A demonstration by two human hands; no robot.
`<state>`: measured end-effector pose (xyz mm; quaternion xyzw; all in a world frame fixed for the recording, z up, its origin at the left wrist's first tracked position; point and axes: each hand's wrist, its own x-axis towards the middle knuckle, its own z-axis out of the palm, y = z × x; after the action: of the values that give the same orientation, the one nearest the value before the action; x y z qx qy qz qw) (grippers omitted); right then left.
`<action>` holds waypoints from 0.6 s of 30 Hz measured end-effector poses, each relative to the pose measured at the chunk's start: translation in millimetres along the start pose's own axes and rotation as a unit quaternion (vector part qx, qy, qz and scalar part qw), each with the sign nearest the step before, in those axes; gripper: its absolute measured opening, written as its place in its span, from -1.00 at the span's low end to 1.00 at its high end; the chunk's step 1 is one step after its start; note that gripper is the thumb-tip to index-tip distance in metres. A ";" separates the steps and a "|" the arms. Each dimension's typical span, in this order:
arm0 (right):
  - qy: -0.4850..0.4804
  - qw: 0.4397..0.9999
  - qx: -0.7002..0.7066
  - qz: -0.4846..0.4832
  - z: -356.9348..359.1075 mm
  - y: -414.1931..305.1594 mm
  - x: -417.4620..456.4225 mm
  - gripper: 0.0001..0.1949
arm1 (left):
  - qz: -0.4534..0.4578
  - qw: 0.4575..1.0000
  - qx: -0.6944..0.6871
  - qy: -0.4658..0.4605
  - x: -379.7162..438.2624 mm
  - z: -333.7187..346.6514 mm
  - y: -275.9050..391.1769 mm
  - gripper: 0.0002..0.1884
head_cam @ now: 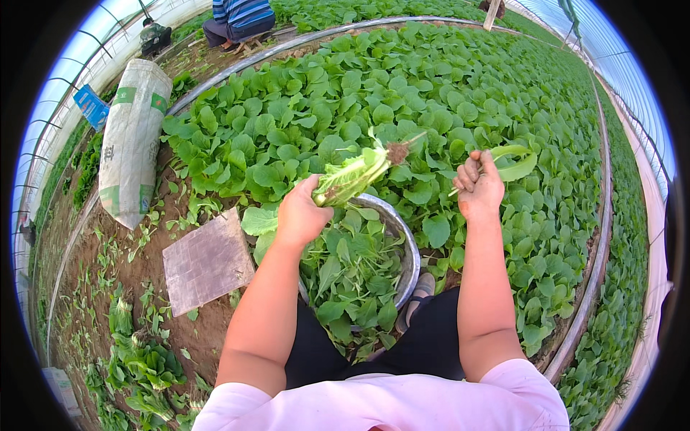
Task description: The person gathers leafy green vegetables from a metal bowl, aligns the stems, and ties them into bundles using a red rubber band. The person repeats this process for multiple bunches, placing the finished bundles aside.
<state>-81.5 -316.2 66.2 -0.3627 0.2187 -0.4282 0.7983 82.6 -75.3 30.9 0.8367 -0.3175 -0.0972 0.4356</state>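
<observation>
My left hand (304, 213) grips a leafy green plant (353, 178) around its leaves. The plant's root clump (398, 153), caked with soil, points up and to the right. In my right hand (480, 186) is a loose green leaf (516, 164), its stem pinched between thumb and fingers. Between my knees stands a round metal basin (412, 258), heaped with loose green leaves (358, 269). The left hand is above the basin's far left rim; the right hand is apart from it, over the growing bed.
Dense leafy greens (420, 91) fill the bed ahead. To the left lie a flat square board (210, 261), a full white woven sack (135, 140) and tied bunches of greens (153, 366). A grey hose (237, 67) curves along the bed. A person (242, 19) sits on a stool beyond.
</observation>
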 end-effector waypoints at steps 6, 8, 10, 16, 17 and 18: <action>-0.092 0.663 -0.726 -0.157 -3.6 50.8 -18.8 -0.27 | -0.074 0.996 -0.053 -0.019 5.0 -2.1 -23.1 -0.26; -0.083 0.769 -0.632 -0.060 29.9 35.7 -33.8 -0.28 | -0.082 0.996 -0.013 -0.031 0.9 -3.9 -15.4 -0.27; -0.112 0.828 -0.543 -0.082 27.1 35.5 -36.0 -0.22 | -0.058 0.997 0.034 -0.044 -0.8 0.6 -6.2 -0.27; -0.107 0.845 -0.442 -0.282 15.1 45.9 -26.5 -0.13 | -0.065 0.996 -0.006 -0.067 2.3 5.1 -15.9 -0.28; -0.116 0.878 -0.429 -0.178 19.2 43.6 -26.4 -0.11 | -0.049 0.997 0.016 -0.057 2.7 3.9 -20.1 -0.29; -0.120 0.900 -0.413 -0.071 18.4 40.9 -27.3 -0.10 | -0.046 0.996 0.018 -0.076 2.1 5.0 -18.3 -0.29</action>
<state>-62.6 -270.9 47.8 -0.7227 0.2527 -0.3081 0.5647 90.3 -72.2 13.7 0.8484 -0.3128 -0.1743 0.3899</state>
